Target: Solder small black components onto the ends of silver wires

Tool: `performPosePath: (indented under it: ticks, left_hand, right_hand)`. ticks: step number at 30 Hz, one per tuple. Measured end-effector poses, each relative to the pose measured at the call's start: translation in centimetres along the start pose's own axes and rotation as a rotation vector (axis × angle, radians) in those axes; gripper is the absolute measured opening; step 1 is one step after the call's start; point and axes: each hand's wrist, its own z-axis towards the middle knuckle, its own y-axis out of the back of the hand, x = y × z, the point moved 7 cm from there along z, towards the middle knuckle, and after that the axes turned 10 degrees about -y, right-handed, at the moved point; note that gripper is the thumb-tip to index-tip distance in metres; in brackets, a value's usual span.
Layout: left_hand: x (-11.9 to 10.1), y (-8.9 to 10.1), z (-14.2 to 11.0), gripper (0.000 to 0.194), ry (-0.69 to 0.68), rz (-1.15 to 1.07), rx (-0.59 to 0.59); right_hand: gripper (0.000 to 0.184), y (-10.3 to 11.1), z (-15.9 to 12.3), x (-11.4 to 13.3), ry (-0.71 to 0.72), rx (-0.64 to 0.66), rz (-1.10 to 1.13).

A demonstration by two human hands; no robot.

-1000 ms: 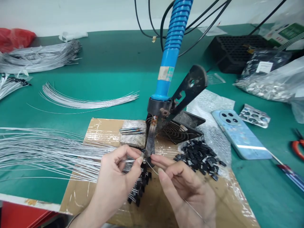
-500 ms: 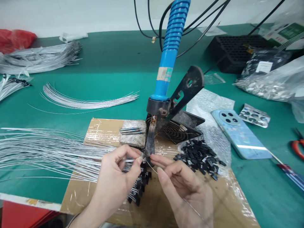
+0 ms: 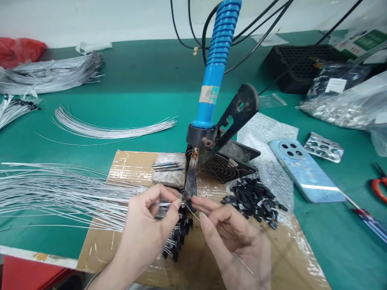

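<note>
In the head view, your left hand [image 3: 151,225] has its thumb and index finger pinched together on a small silvery part [image 3: 183,204], right at the lower end of the soldering iron [image 3: 208,96]. Your fingertips cover most of that part, so you can't make out its shape. Your right hand [image 3: 238,237] faces it from the other side, its thumb and fingers closed on a thin wire [image 3: 192,212]; 1 end of this reaches the silvery part, and the rest trails down past your palm.

The blue-handled iron stands tilted in a black bracket [image 3: 238,114], with a black fan [image 3: 229,165] just behind. Under your 2 hands lies a cardboard sheet [image 3: 99,249]. Long white wires [image 3: 60,197] run in from your left, and black-ended pieces [image 3: 178,241] lie beneath your left fingers. Beyond your right fingers sits a heap of black parts [image 3: 255,199], near a blue phone [image 3: 311,173] with 4 round lenses. Metal rods [image 3: 167,166] rest on a grey block [image 3: 167,179].
</note>
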Motion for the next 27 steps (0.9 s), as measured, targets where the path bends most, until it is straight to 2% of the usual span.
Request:
performPosePath:
  ticks: [27]
  left_hand:
    - [-0.30, -0.09, -0.04, 0.012, -0.017, -0.026, -0.003]
  right_hand:
    - [0.023, -0.12, -0.08, 0.50, 0.041, -0.027, 0.029]
